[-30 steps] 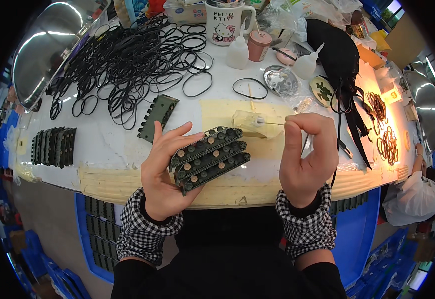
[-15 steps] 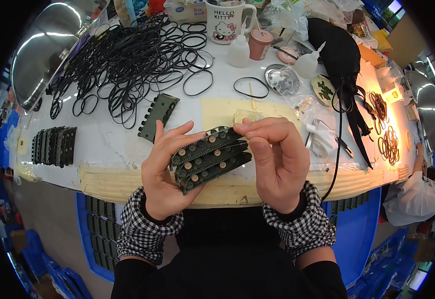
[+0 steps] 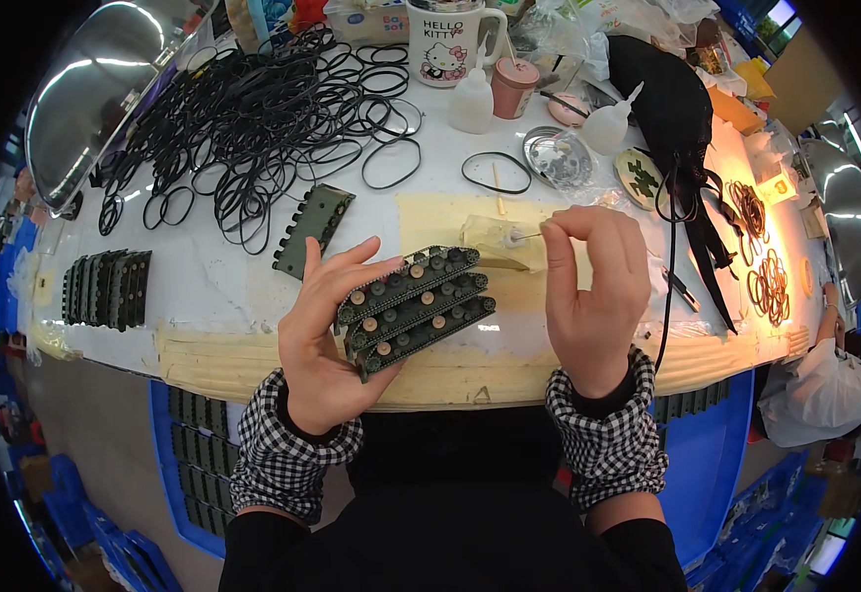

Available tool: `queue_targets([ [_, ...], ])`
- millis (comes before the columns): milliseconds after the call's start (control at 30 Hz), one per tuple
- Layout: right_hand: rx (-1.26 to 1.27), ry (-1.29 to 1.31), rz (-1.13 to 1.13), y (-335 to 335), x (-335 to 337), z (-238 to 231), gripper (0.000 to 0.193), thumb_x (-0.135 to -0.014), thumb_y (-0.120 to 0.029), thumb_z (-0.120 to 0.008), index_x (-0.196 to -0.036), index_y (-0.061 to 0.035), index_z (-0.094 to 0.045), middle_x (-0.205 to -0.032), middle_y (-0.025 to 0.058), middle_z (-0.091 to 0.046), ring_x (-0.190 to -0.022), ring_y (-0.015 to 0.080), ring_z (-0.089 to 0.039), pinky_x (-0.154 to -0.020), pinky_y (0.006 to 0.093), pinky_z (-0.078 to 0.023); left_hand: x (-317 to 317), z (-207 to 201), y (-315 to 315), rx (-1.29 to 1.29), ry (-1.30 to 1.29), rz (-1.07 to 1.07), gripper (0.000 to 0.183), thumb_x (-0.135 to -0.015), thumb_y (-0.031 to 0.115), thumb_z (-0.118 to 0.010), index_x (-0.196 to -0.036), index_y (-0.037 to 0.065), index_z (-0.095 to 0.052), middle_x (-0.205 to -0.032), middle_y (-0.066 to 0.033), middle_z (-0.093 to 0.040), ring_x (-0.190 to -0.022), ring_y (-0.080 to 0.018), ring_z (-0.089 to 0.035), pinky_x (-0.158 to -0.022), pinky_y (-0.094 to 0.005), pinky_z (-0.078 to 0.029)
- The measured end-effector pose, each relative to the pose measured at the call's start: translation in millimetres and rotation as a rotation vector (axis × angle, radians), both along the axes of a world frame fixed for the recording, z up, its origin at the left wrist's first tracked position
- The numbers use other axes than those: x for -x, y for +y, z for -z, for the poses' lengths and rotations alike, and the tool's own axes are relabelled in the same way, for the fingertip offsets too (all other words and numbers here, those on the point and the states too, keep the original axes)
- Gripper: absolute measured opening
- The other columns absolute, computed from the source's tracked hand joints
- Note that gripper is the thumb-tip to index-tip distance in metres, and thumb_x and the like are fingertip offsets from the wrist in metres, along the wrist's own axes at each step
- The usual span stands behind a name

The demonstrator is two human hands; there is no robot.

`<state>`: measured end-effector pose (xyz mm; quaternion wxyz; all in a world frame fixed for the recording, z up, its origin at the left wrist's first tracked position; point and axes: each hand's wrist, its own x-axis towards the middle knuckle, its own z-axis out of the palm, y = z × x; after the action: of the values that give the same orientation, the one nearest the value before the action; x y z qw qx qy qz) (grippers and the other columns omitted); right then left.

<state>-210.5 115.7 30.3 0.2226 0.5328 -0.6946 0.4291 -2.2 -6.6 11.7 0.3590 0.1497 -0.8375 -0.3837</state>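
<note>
My left hand (image 3: pixel 317 350) grips three dark green toy tank track pieces (image 3: pixel 416 296), stacked side by side and tilted. Rows of small round wheels, some tan and some dark, face up along them. To their right, my right hand (image 3: pixel 598 296) pinches a thin needle-like tool (image 3: pixel 529 237) between thumb and fingertips. Its tip points left at a whitish dab on a block wrapped in yellowish tape (image 3: pixel 490 237); whether they touch I cannot tell. Another green toothed piece (image 3: pixel 314 232) lies beyond my left hand.
Black rubber loops (image 3: pixel 243 128) are heaped at the far left, and a single loop (image 3: pixel 466 178) lies mid-table. More green pieces (image 3: pixel 105 289) stand at left. A mug (image 3: pixel 442 44), squeeze bottles (image 3: pixel 472 104) and a metal dish (image 3: pixel 557 156) sit at the back. Blue trays (image 3: pixel 702 474) lie below the table edge.
My right hand has moved away from the track pieces to the right, bringing the needle-like tool to the taped block. My left hand has stayed in place, still gripping the pieces.
</note>
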Motion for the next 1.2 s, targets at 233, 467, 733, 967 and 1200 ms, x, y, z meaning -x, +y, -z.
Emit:
queue_targets([
  [233, 0.153, -0.178, -0.155, 8.9, -14.3, -4.4, 0.007, -0.087, 0.0, -0.067, -0.09, 0.0001, -0.061, -0.091, 0.0108, -0.065, -0.083, 0.0256, -0.062, -0.076, 0.0356, -0.051, -4.1, 2.8, -1.1, -0.009, -0.022, -0.011, 0.051, -0.07, 0.011, -0.079, -0.117, 0.001, -0.062, -0.116, -0.0114, -0.068, -0.131, -0.0331, -0.05, -0.117, -0.0619, -0.008],
  [467, 0.181, -0.77, -0.565, 3.9, -39.2, 7.1, 0.006, -0.094, -0.003, -0.061, -0.095, 0.0028, -0.059, -0.1, 0.0142, -0.066, -0.093, 0.0241, -0.066, -0.093, 0.038, -0.051, -1.6, 0.5, -0.9, -0.028, -0.017, 0.001, 0.051, -0.071, 0.012, -0.08, -0.117, 0.001, -0.061, -0.117, -0.0117, -0.068, -0.131, -0.0334, -0.05, -0.117, -0.0624, -0.007],
  [733, 0.175, -0.668, -0.547, 0.9, -40.1, 8.9, 0.005, -0.091, 0.001, -0.063, -0.094, 0.0033, -0.06, -0.098, 0.014, -0.066, -0.092, 0.0245, -0.066, -0.092, 0.0409, -0.053, -2.1, 1.5, -1.2, -0.023, -0.022, 0.005, 0.051, -0.071, 0.013, -0.081, -0.117, 0.001, -0.061, -0.117, -0.0116, -0.068, -0.131, -0.0336, -0.05, -0.116, -0.0626, -0.006],
  [967, 0.203, -0.654, -0.539, 0.6, -40.2, 8.0, 0.005, -0.091, 0.001, -0.063, -0.094, 0.0031, -0.06, -0.097, 0.0139, -0.066, -0.093, 0.0248, -0.066, -0.091, 0.0399, -0.053, -1.9, 1.5, -0.9, -0.009, -0.021, -0.001, 0.051, -0.071, 0.013, -0.08, -0.117, 0.001, -0.061, -0.116, -0.0113, -0.068, -0.131, -0.0333, -0.05, -0.116, -0.0626, -0.007],
  [1200, 0.117, -0.128, -0.054, -0.7, -3.1, 3.1, 0.01, -0.085, 0.0, -0.069, -0.089, -0.0014, -0.06, -0.092, 0.0131, -0.064, -0.083, 0.028, -0.061, -0.073, 0.0354, -0.049, -2.6, 0.6, -1.2, -0.004, -0.02, -0.006, 0.052, -0.07, 0.013, -0.079, -0.117, 0.001, -0.061, -0.116, -0.0115, -0.068, -0.13, -0.0331, -0.05, -0.117, -0.0629, -0.007],
])
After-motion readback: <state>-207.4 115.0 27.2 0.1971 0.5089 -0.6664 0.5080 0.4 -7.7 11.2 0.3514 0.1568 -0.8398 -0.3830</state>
